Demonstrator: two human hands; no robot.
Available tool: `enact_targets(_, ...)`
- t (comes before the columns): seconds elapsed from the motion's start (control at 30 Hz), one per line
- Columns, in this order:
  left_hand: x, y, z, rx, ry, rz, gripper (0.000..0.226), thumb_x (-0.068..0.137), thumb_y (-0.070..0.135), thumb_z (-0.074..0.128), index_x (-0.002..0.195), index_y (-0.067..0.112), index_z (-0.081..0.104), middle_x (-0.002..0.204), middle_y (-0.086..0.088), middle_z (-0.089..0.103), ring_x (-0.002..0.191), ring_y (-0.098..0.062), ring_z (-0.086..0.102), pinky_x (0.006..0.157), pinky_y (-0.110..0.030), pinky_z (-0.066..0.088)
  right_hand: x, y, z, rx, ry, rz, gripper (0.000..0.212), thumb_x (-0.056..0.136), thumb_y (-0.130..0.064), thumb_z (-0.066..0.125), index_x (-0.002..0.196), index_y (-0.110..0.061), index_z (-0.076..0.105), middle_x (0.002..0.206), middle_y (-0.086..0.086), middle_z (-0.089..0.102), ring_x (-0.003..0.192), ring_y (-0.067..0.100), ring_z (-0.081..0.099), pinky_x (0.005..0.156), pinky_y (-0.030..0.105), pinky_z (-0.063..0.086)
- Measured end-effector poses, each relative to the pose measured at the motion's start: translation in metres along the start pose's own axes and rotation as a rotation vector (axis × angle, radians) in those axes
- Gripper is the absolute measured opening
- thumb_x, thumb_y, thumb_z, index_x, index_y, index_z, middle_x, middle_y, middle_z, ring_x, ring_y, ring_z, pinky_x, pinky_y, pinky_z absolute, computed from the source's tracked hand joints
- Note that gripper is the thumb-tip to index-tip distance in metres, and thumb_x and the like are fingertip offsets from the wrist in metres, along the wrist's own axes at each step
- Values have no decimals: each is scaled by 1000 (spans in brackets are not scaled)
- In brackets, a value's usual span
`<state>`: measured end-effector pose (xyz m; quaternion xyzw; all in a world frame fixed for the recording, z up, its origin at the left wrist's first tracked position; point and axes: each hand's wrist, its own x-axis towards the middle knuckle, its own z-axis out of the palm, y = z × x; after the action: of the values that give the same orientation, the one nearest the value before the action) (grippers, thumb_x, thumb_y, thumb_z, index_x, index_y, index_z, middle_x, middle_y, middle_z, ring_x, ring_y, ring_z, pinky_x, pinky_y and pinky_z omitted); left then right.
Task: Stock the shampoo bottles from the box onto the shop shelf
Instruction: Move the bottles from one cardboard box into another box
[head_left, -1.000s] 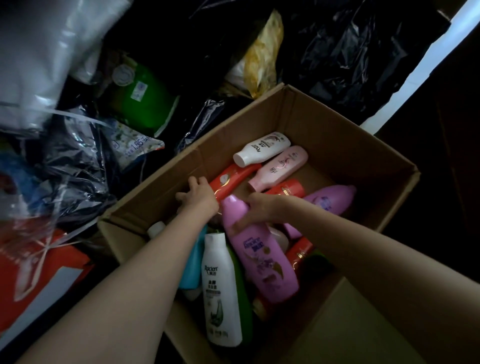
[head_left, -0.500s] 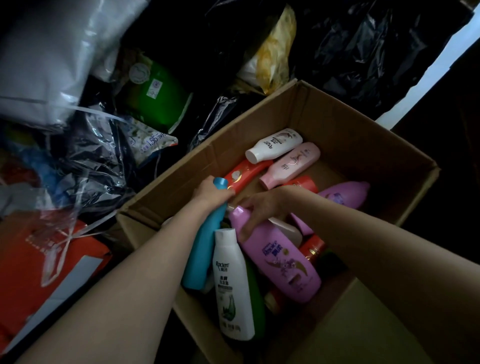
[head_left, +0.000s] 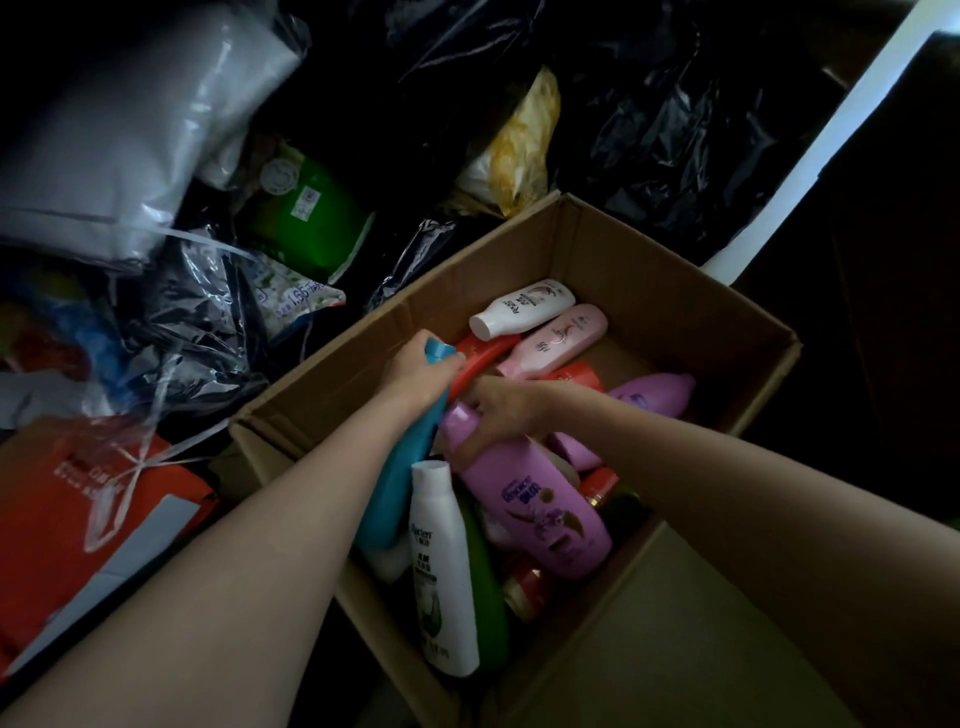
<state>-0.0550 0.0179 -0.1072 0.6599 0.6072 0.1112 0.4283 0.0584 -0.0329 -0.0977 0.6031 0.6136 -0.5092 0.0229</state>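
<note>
Cardboard box (head_left: 649, 270), bottles heaped inside: I had my left hand (head_left: 418, 371) wrapped round the blue bottle (head_left: 402, 483) near its cap, my right hand (head_left: 498, 410) clasping the purple bottle (head_left: 535, 501) by its neck, probably for lifting out; no shelf in view.

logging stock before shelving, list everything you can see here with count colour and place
cardboard box: one, brown, centre, open
blue bottle: one, box's left side
purple bottles: two, box middle and right
white bottles: two, near end and far end
pink bottle: one, far end
red bottles: several, partly buried
green bottle: one, beside near white bottle
black bags: behind box
green pack: one, left of box
red carton: one, lower left
left hand: grips blue bottle
right hand: grips purple bottle
</note>
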Motion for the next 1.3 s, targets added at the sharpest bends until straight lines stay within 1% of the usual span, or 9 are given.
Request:
enact_targets(0.13, -12, 34, -2, 24, 96, 167, 24, 89, 29, 57, 108, 15, 53, 102, -8, 59, 96, -25, 57, 79, -28, 40, -32, 18, -26, 248, 368, 3, 26, 76, -21, 75, 93, -6, 64, 84, 5, 64, 77, 16, 60, 74, 34, 53)
enact_targets(0.27, -24, 84, -9, -47, 174, 320, 28, 91, 27, 55, 114, 12, 52, 104, -9, 58, 91, -22, 54, 74, -26, 38, -57, 9, -47, 394, 599, -72, 31, 72, -18, 77, 92, 2, 65, 85, 6, 60, 73, 16, 58, 57, 27, 46)
enact_targets(0.53, -47, 189, -20, -276, 312, 430, 32, 91, 26, 54, 117, 8, 51, 104, -8, 58, 96, -23, 56, 79, -27, 42, -141, -21, -127, 408, 982, -131, 11, 72, -26, 74, 72, -15, 70, 73, 1, 61, 66, 7, 53, 62, 28, 47)
enact_targets(0.7, -65, 250, -6, -329, 344, 546, 29, 92, 28, 53, 114, 9, 50, 95, -4, 53, 83, -16, 50, 67, -21, 35, -225, -14, -191, 515, 1241, -125, 27, 78, -28, 71, 92, -5, 69, 74, 1, 62, 65, 10, 58, 58, 23, 49)
enact_targets(0.87, -101, 344, 16, -479, 400, 737, 33, 92, 29, 52, 118, 8, 48, 112, -13, 57, 98, -24, 57, 80, -24, 40, -320, 19, -242, 620, 1549, -123, 27, 67, -35, 76, 64, -13, 61, 73, 5, 63, 70, 19, 63, 61, 29, 52)
enact_targets(0.97, -132, 402, 34, -640, 414, 883, 33, 92, 27, 53, 116, 5, 49, 109, -13, 56, 95, -23, 55, 85, -27, 43, -371, 56, -257, 652, 1680, -91, 57, 53, -43, 73, 90, 0, 68, 94, 17, 67, 85, 28, 66, 70, 35, 55)
enact_targets(1.17, -182, 451, 119, -425, 103, 1173, 33, 91, 28, 55, 115, 6, 48, 106, -18, 55, 92, -30, 56, 79, -35, 46, -405, 158, -218, 457, 1536, 243, 28, 74, -31, 74, 72, -4, 66, 72, 14, 64, 71, 23, 62, 63, 24, 51)
enact_targets(1.23, -188, 445, 157, -292, -84, 1110, 33, 92, 30, 54, 116, 8, 46, 108, -18, 54, 94, -29, 56, 81, -36, 47, -392, 191, -187, 391, 1362, 391, 31, 78, -29, 72, 61, -7, 59, 55, 5, 53, 60, 17, 51, 50, 25, 37)
enact_targets(1.3, -181, 429, 192, -171, -222, 930, 34, 93, 32, 52, 118, 10, 45, 111, -16, 54, 98, -29, 56, 87, -39, 49, -378, 225, -157, 429, 1249, 485, 28, 77, -29, 74, 74, -1, 69, 68, 8, 63, 69, 17, 56, 58, 28, 39)
